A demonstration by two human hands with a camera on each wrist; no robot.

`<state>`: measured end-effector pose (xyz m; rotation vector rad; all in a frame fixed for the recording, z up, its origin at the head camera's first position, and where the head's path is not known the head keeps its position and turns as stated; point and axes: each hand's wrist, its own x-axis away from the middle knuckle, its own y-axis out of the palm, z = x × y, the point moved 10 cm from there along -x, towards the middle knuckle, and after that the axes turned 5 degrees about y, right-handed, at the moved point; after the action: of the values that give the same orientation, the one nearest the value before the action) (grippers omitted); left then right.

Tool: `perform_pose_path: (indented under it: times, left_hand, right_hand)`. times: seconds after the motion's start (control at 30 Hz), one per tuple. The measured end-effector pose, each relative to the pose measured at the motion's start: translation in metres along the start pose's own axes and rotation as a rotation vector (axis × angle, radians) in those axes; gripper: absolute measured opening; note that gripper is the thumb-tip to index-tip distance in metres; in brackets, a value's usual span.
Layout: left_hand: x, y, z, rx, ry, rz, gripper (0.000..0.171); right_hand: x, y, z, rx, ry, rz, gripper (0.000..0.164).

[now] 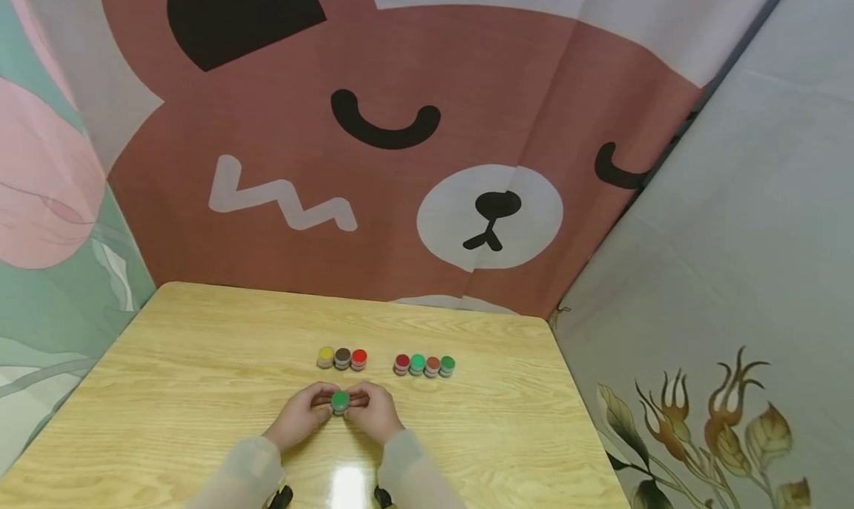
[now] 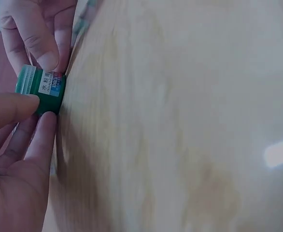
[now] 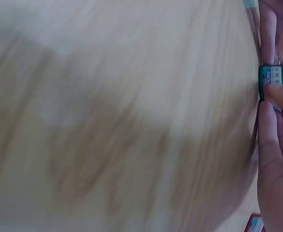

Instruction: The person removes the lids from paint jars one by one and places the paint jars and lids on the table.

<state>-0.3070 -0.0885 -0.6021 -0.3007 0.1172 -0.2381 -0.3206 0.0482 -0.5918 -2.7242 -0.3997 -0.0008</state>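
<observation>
A small green paint jar with a printed label stands upright between the two hands, at the front middle of the table. From its left side the left hand pinches it between thumb and fingers. The right hand pinches the same jar from the opposite side. In the left wrist view the jar's white and blue label shows, with a fingertip over its edge. The jar's base is close to the tabletop. At the right edge of the right wrist view, fingers partly cover the jar.
Beyond the hands stands a row of three jars: yellow, dark brown and red. To its right is another row of several jars with dark red, green and orange-brown lids. A bear-print curtain hangs behind the wooden table.
</observation>
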Motion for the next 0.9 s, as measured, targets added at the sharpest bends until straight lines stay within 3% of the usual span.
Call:
perform_pose_path:
  times: [0.43, 0.7, 0.9]
  left_hand:
    - [0.001, 0.026, 0.001, 0.044, 0.025, 0.023, 0.029]
    - [0.0, 0.03, 0.004, 0.077, 0.082, -0.019, 0.029]
    - [0.001, 0.033, 0.0, 0.046, 0.113, -0.053, 0.034]
  right_hand:
    - [0.015, -0.023, 0.019, -0.062, 0.019, -0.004, 0.021]
    - [0.015, -0.024, 0.034, -0.121, 0.046, 0.024, 0.026]
    - [0.017, -0.026, 0.035, -0.133, 0.058, 0.035, 0.027]
